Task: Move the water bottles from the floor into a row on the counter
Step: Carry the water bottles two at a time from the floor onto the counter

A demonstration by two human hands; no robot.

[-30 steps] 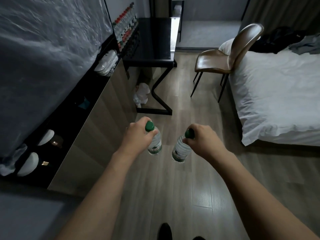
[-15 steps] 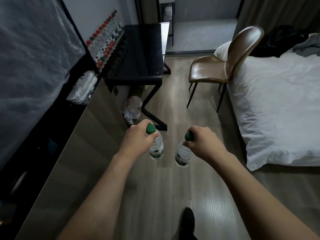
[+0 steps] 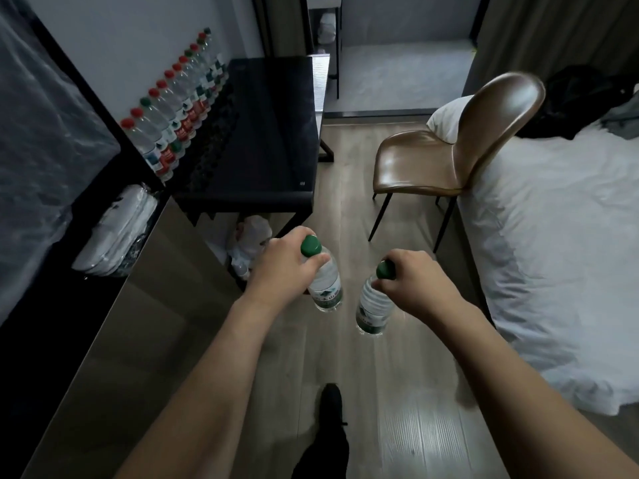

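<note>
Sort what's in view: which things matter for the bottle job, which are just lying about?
Job: bottle in left hand; bottle in right hand; left hand; right hand; bottle row; black counter.

Lying about: chair; bed; plastic bag.

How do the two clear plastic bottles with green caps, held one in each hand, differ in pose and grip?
The bottle in the left hand, the clear plastic green-capped left bottle, hangs nearly upright with its cap fully exposed. The right bottle, in the right hand, tilts its base toward the left one, and its cap is half hidden by the fingers. Both are gripped at the neck above the floor.
</note>
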